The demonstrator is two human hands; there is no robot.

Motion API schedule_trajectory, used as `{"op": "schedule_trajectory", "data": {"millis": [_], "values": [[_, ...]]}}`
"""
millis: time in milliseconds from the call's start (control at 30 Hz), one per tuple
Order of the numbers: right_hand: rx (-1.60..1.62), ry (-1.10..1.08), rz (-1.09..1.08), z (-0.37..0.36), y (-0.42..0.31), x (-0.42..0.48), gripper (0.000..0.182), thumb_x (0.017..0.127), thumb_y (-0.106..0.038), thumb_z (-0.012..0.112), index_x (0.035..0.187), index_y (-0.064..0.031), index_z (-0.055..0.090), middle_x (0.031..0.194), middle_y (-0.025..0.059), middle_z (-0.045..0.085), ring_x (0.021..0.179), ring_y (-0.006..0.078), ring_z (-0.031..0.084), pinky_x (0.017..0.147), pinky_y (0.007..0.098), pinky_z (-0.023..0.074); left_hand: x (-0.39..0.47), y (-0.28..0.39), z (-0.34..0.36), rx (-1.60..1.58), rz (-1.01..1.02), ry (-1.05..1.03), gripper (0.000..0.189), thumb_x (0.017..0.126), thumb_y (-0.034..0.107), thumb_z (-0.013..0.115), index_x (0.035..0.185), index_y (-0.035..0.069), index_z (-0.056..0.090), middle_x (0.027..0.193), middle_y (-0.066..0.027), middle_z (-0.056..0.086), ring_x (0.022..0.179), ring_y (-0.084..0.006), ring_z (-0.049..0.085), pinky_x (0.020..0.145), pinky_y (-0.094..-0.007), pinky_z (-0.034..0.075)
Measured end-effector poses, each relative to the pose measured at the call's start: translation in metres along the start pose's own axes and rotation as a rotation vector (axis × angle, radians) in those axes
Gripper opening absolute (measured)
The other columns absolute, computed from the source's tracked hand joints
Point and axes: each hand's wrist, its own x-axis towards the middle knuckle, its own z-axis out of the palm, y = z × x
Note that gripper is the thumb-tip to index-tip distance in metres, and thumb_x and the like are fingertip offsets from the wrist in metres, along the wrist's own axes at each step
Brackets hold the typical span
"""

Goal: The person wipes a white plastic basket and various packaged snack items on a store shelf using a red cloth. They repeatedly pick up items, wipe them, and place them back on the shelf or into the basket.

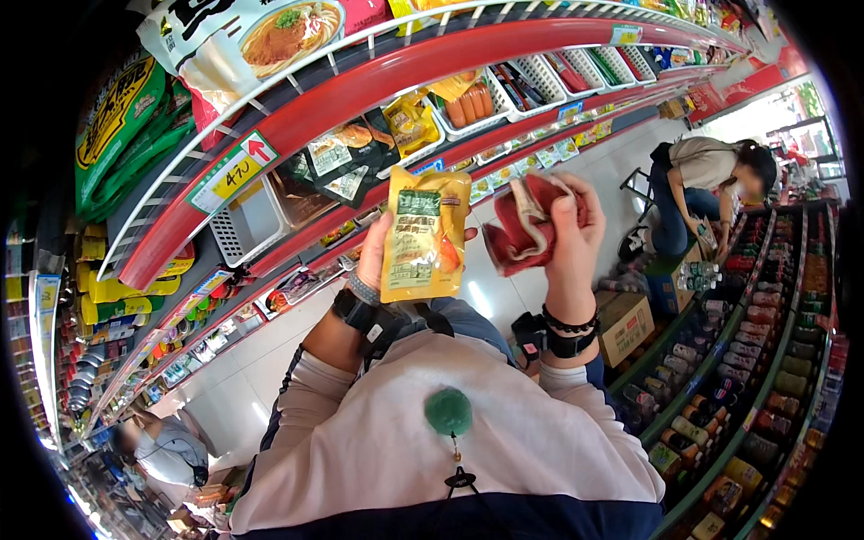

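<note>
My left hand (375, 253) holds a yellow food pouch (424, 236) upright, its printed front towards the camera, with fingertips showing at its right edge. To the right, my right hand (578, 223) grips a crumpled red cloth (523, 226) with a pale band, pinched under the thumb; whether it is a cloth or a soft packet I cannot tell for certain. The two held things are apart. Just beyond the pouch, dark food packets (344, 158) and yellow packets (410, 125) lie on the shelf, beside a white basket of sausages (469, 104).
A red shelf edge (378, 74) with a wire rail curves across above my hands. An empty-looking white basket (246, 226) sits at left. Bottle racks (709, 351) and a cardboard box (622, 324) stand at right. One person (709, 169) bends there; another (165, 449) is lower left.
</note>
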Motion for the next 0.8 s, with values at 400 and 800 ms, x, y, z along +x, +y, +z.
{"op": "schedule_trajectory", "data": {"millis": [400,800], "values": [[-1.116,-0.457,-0.82,0.073,0.051,-0.04,0.034,0.067,-0.018,0.067,0.097,-0.0045,0.059,0.113,0.0075,0.049,0.106,0.0297,0.048,0.082,0.0377,0.0441,-0.01,0.008,0.014,0.016,0.386,0.109,0.063,0.088,0.054,0.032,0.126,0.005,0.04,0.121,-0.0139,0.048,0.104,-0.0264,0.051,0.089,-0.0353,0.043],[-0.855,-0.383,-0.693,0.055,0.065,-0.057,0.032,0.07,-0.014,0.063,0.1,-0.0053,0.057,0.108,0.0094,0.054,0.105,0.0308,0.047,0.088,0.0418,0.0408,-0.017,0.013,0.018,0.036,0.182,0.044,0.095,0.069,0.078,0.036,0.125,0.002,0.04,0.12,-0.0148,0.049,0.103,-0.0264,0.052,0.091,-0.037,0.042]]}}
